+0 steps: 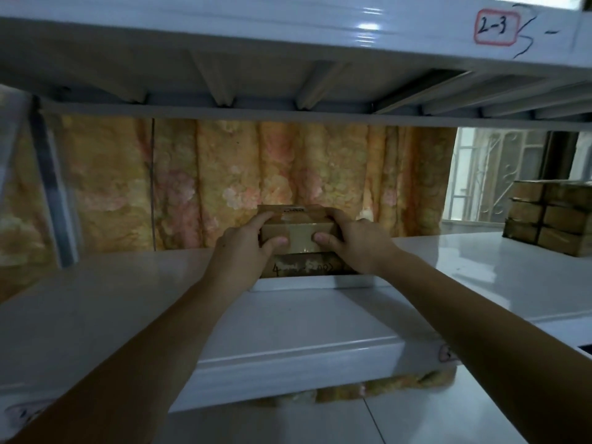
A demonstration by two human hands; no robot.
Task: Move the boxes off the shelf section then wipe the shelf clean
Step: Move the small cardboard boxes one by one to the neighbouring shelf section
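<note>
A small brown cardboard box (299, 230) sits on top of a second brown box (304, 266) with dark handwriting on its front, at the back of the white shelf (134, 302). My left hand (246, 248) grips the top box's left end, fingers over its top and thumb on its front. On the box's right end, my right hand (355, 241) grips the same way. Both forearms reach in over the shelf from the front.
A stack of several brown boxes (549, 217) stands at the far right of the shelf. The upper shelf (288, 33), labelled 2-3, hangs low overhead. A flowered orange curtain (224, 177) closes the back, and a metal upright (51, 187) stands at the left.
</note>
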